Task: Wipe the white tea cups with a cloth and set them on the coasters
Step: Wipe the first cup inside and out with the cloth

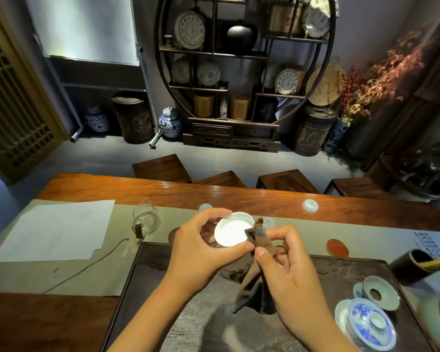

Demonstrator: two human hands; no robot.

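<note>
Where stools (163, 166) stand, wooden table (137, 189)

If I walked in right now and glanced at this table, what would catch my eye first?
Probably the white tea cup held up at the centre by the left hand, while the right hand pinches a brown cloth against its rim. Next, the blue-and-white lidded bowl at the dark tray's near right corner.

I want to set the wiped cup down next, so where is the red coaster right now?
In the head view, the red coaster lies on the table runner to the right of both hands, just beyond the far right corner of the dark tea tray.
</note>
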